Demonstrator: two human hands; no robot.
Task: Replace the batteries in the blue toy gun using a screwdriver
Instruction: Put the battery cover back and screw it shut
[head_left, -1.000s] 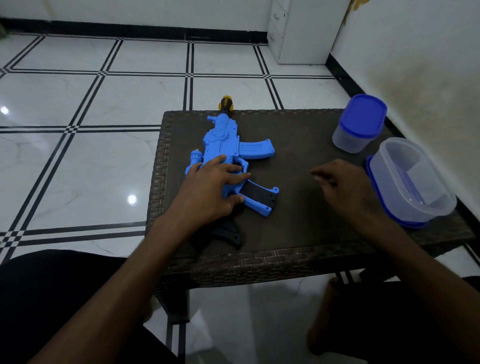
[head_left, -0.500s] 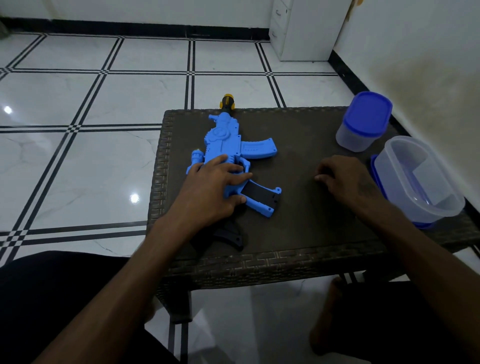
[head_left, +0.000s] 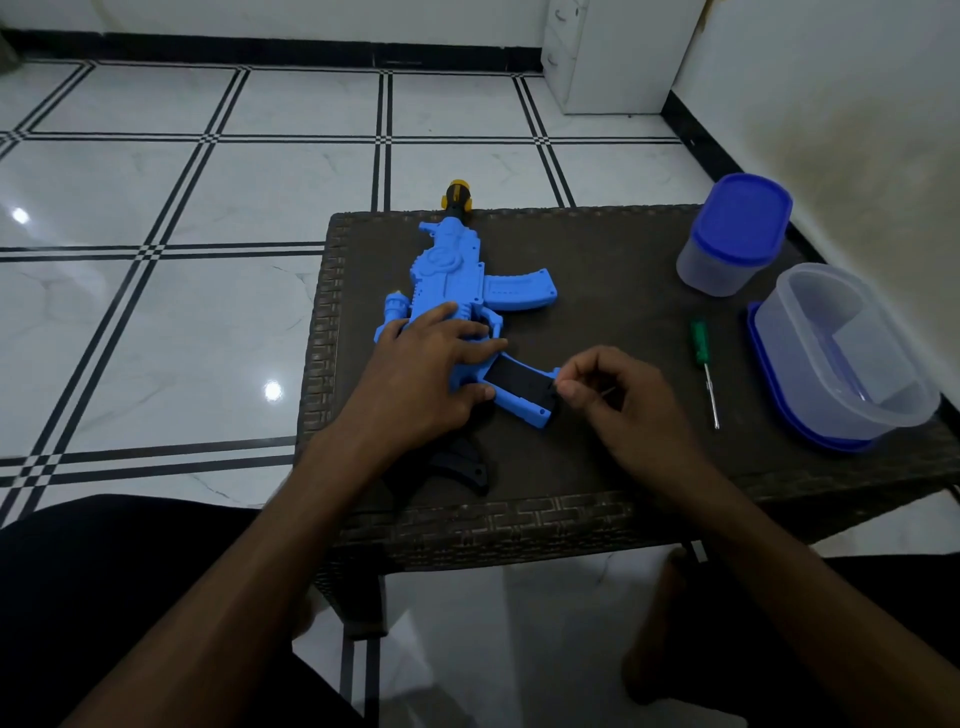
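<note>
The blue toy gun (head_left: 457, 265) lies on its side on the dark woven table (head_left: 613, 270), its yellow-black muzzle over the far edge. My left hand (head_left: 421, 374) rests flat on the gun's body with fingers extended, thumb against the grip. A black battery cover (head_left: 519, 382) sits in the grip. At the cover's right end, my right hand (head_left: 623, 400) pinches with thumb and forefinger, the other fingers curled. The green-handled screwdriver (head_left: 701, 348) lies loose on the table to the right of that hand.
A lidded blue-top container (head_left: 737, 234) stands at the table's back right. An open clear container (head_left: 841, 358) sits on its blue lid at the right edge. The gun's black stock (head_left: 462, 467) reaches toward the near edge. A wall runs close on the right.
My right hand left the spot near the containers and moved left to the grip's end. The screwdriver now shows where that hand was. The left hand stayed on the gun.
</note>
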